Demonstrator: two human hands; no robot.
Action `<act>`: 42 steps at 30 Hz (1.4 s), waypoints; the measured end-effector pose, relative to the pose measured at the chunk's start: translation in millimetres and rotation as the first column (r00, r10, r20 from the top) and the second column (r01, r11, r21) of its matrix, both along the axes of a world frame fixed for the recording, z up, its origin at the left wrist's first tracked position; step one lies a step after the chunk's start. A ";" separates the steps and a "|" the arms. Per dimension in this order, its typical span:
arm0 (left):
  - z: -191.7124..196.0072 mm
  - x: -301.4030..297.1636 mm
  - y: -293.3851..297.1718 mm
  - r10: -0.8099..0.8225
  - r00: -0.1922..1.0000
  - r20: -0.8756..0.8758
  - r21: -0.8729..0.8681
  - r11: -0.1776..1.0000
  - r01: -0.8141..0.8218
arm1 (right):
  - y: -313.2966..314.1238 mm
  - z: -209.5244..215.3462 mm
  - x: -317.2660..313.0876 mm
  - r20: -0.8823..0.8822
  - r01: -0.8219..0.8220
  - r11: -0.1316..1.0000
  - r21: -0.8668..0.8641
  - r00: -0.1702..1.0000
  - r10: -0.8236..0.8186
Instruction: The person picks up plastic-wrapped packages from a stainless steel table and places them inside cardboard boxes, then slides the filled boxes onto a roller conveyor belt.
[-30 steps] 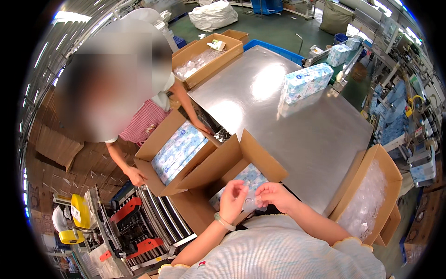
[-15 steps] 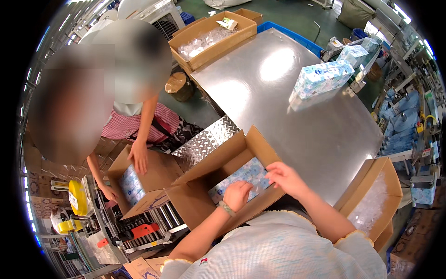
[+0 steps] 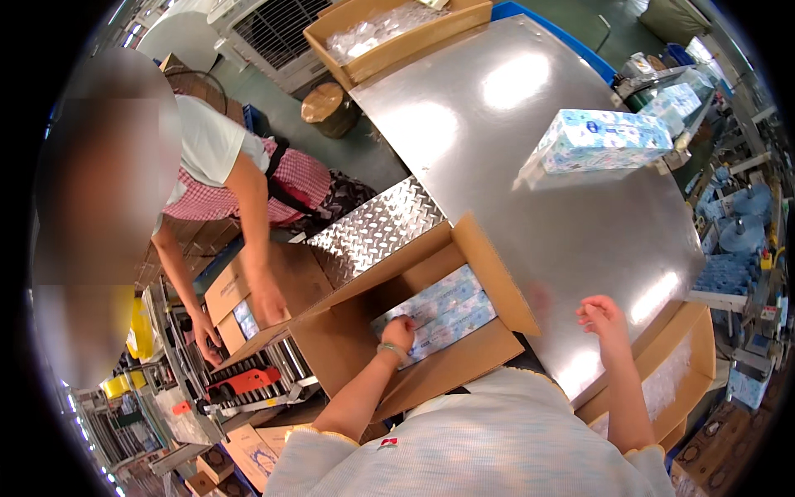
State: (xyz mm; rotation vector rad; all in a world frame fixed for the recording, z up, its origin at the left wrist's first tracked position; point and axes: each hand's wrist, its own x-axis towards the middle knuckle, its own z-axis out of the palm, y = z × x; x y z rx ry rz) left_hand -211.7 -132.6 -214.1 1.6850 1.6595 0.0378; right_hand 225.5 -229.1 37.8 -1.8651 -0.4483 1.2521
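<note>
Inside the open carton (image 3: 331, 356) in front of me, blue-and-white floral packs (image 3: 451, 323) lie side by side, apparently tissue packs. My left hand (image 3: 399, 333) rests over their left end with its fingers curled closed. Whatever may be under those fingertips is hidden. Above the metal table's near edge, my right hand (image 3: 604, 321) is raised, its fingers loosely bent and apart, holding nothing. It is nearest to a carton of clear plastic pieces (image 3: 696, 356). A larger floral pack (image 3: 609, 141) stands on the far right of the table.
The shiny metal table (image 3: 497, 149) extends beyond my carton. At left, a co-worker's hands (image 3: 265, 294) work at another carton (image 3: 302, 265) on a roller conveyor (image 3: 277, 369). A diamond-plate metal strip (image 3: 377, 224) adjoins the table. Another box of clear plastic (image 3: 381, 62) stands at the far edge.
My right hand has left the carton and moved right, over the table. My left hand has shifted left along the packs. The co-worker has leaned closer, and a flap now covers more of their carton.
</note>
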 end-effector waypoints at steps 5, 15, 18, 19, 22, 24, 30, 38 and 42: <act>6.7 -11.2 19.5 -0.075 0.995 -0.058 0.172 0.981 0.084 | -4.3 -13.6 1.3 -0.013 -0.005 0.998 -0.061 1.000 0.004; -33.6 78.9 55.7 -0.612 0.742 -0.273 0.118 0.744 0.657 | -7.0 -12.2 -2.0 0.049 -0.179 0.981 -0.080 0.982 0.183; -42.0 71.0 53.9 -0.503 0.856 -0.118 0.290 0.807 0.515 | -14.9 -17.3 9.5 0.087 -0.143 0.989 -0.041 0.985 0.146; -42.8 70.5 48.4 -0.411 0.911 0.013 0.193 0.896 0.401 | -14.7 -18.6 11.4 0.092 -0.135 0.990 -0.044 0.986 0.138; -37.4 76.8 26.0 -0.100 0.924 0.370 -0.199 0.963 0.184 | -10.3 -22.2 16.4 0.107 -0.107 0.993 -0.051 0.988 0.112; -50.4 80.8 1.4 0.109 0.807 0.580 -0.475 0.850 0.227 | 0.2 -21.1 12.7 0.123 -0.109 0.992 -0.067 0.986 0.116; -62.3 122.3 -24.9 -0.160 0.912 0.378 -0.314 0.904 0.289 | 9.1 -25.7 7.1 0.164 -0.226 0.972 -0.057 0.959 0.233; -17.1 83.6 -2.8 -0.329 0.940 0.091 -0.104 0.936 0.338 | 48.1 10.3 38.4 0.640 -0.426 0.905 -0.015 0.691 0.336; -12.1 17.7 -6.4 -0.381 0.920 0.087 -0.384 0.840 0.384 | 88.1 28.4 76.7 0.784 -0.415 0.909 0.030 0.574 0.236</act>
